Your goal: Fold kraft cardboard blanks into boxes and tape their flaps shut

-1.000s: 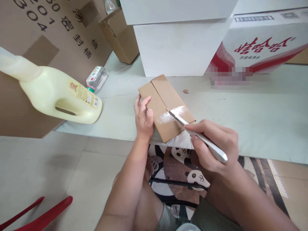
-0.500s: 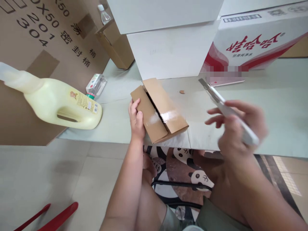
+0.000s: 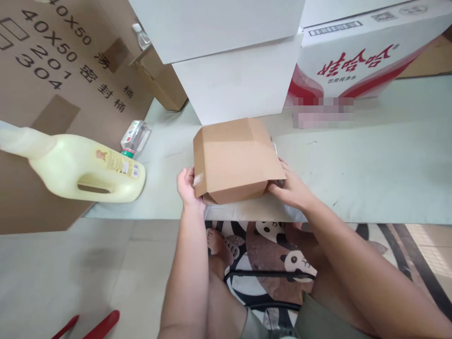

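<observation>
A small brown cardboard box (image 3: 236,153) rests near the table's front edge, a broad flat panel facing up. Its left flap is bent down, with a scrap of clear tape on it. My left hand (image 3: 189,187) is closed on the left side of the box, fingers curled by the taped flap. On the opposite side, my right hand (image 3: 289,187) grips the lower right corner, thumb at the front and some fingertips hidden behind the panel. A thin shiny strip shows past the right edge; I cannot make out what it is. No box cutter is visible.
White boxes (image 3: 233,84) stand right behind, beside a red-and-white carton (image 3: 353,61). At left are a jug of pale yellow liquid (image 3: 67,165), a small clear bottle (image 3: 136,136) lying down and a large brown carton (image 3: 31,108). A panda-print mat (image 3: 261,254) lies below.
The box has been turned, so a broad panel replaces the slit seam on top. My right hand has come left from mid-air onto the box, and the box cutter it held has left view.
</observation>
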Motion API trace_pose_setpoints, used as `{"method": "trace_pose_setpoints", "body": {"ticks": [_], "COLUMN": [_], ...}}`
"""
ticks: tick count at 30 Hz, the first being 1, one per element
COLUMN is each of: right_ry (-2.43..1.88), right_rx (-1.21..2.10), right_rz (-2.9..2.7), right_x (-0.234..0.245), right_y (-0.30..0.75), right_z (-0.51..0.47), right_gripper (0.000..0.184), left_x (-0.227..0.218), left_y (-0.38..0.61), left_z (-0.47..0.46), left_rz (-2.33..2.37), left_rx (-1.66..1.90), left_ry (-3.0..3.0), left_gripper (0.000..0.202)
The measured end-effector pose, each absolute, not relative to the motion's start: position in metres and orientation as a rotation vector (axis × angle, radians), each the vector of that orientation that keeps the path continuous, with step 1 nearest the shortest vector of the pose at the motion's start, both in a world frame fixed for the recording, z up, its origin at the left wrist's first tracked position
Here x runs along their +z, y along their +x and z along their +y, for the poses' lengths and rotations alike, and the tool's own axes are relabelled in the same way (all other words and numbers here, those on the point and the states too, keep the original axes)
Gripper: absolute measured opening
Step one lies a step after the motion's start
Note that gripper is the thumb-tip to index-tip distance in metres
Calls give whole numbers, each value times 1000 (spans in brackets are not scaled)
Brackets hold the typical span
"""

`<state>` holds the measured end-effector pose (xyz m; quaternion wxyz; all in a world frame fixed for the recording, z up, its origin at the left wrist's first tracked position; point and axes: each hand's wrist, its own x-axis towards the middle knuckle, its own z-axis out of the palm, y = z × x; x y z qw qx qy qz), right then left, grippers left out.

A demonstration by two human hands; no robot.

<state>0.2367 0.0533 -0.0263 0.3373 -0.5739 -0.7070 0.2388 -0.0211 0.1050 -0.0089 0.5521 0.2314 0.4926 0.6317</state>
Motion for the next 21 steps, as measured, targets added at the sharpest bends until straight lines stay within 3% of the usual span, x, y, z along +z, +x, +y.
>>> {"method": "trace_pose_setpoints", "body": {"ticks": [6,10,16,21], "right_ry": [-1181,-1186,-1440,-1342], "right_rx": [1014,1035,879,931], "right_rz": [-1579,-1465,-1378,-1219], "right_x": [-20,-17,-10,-13], "right_y": [238,235,227,231], "right_z": [41,40,47,46], "right_gripper": [20,32,38,30], "left_x": [2,12,14,5], "left_y": [-24,-39,-45,-39], "left_z": [89,82,71,64], "left_rz": [1352,1513,1141,1220], "left_rx": [1438,1434,1420,1349], "left_ry": [684,628,717,837], "left_gripper": [25,23,37,52]}}
